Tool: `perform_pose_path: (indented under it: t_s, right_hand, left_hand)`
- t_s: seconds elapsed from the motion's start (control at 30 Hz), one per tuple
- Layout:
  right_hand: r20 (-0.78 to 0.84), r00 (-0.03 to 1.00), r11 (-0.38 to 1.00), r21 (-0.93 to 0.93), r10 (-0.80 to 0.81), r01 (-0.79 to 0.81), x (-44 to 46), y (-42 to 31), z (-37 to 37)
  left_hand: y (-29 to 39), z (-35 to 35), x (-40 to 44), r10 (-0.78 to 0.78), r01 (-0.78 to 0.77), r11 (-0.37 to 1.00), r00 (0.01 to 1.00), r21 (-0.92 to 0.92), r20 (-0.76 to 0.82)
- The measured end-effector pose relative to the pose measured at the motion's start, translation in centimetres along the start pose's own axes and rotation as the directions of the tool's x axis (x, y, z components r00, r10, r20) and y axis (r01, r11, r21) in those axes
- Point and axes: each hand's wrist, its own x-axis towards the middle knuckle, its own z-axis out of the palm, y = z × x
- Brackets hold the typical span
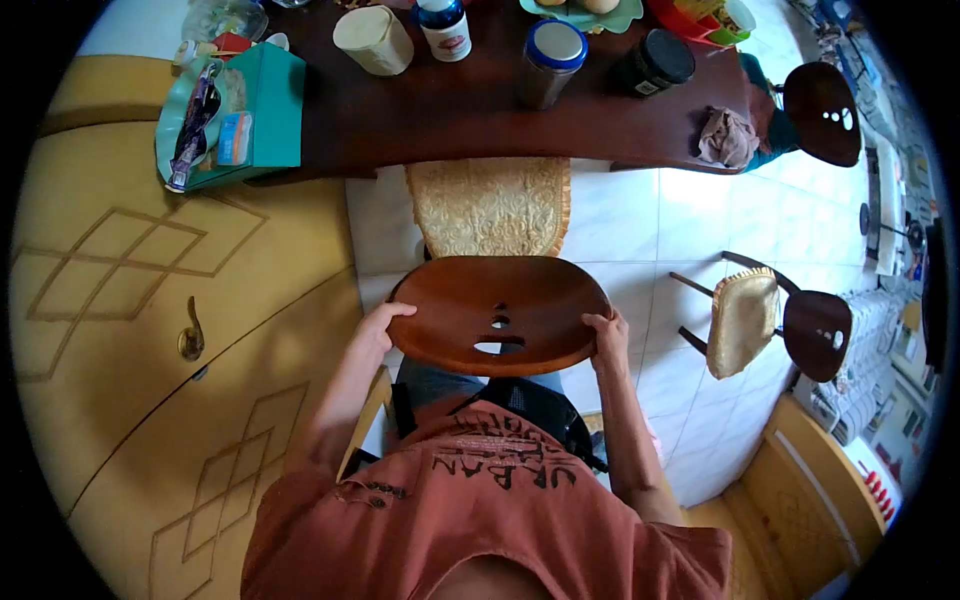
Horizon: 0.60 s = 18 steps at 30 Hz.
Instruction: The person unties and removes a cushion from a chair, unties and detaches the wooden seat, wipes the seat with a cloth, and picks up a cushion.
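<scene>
A brown wooden chair backrest point(450, 305) with small cut-out holes is right in front of my body. My left hand point(383, 326) grips its left end, thumb over the top face. On the opposite end my right hand point(607, 336) holds on in the same way. Beyond the backrest lies the chair's gold patterned seat cover point(490, 208), its far side reaching the table edge. The chair's legs are mostly hidden.
Ahead stands a dark wooden table point(420, 125) with a teal box point(275, 110), jars and a crumpled cloth point(728, 138). Another chair point(742, 322) stands at right on the white tile floor point(615, 215). A yellow door point(110, 330) is at left.
</scene>
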Motion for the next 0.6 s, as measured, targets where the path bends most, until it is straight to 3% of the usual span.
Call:
perform_pose_path:
  t_s: [0.17,0.23,0.37,0.4,0.43,0.53,0.6]
  right_hand:
    - [0.007,0.998,0.998,-0.033,0.059,-0.059,0.3,2.5,-1.1]
    - [-0.034,0.995,0.985,-0.144,0.091,-0.095,1.1,4.1,-0.8]
    - [0.010,0.997,0.972,-0.222,0.081,-0.076,-0.8,5.3,3.6]
    - [0.035,0.995,0.959,-0.273,0.091,-0.078,-0.9,5.8,4.9]
    - [0.089,0.987,0.946,-0.306,0.137,-0.104,1.7,2.3,-1.6]
    - [0.183,0.974,0.947,-0.312,0.133,-0.071,1.9,1.5,-1.4]
    - [0.215,0.964,0.948,-0.307,0.158,-0.087,2.5,2.5,-2.3]
  left_hand:
    - [-2.6,-2.4,2.4,-0.066,0.066,0.998,0.997,-0.006,-0.028]
    - [-4.3,-4.0,3.4,-0.082,0.082,0.996,0.997,-0.040,-0.005]
    - [-3.1,-9.1,4.6,-0.083,0.082,0.992,0.997,-0.100,-0.007]
    - [-2.2,-10.5,4.8,-0.147,0.147,0.981,0.989,-0.128,0.013]
    - [-3.9,-2.6,3.1,-0.155,0.149,0.981,0.987,-0.127,-0.036]
    - [-3.6,-2.6,3.0,-0.120,0.122,0.986,0.992,-0.112,0.025]
    - [-3.9,-3.1,2.8,-0.118,0.114,0.989,0.992,-0.096,-0.036]
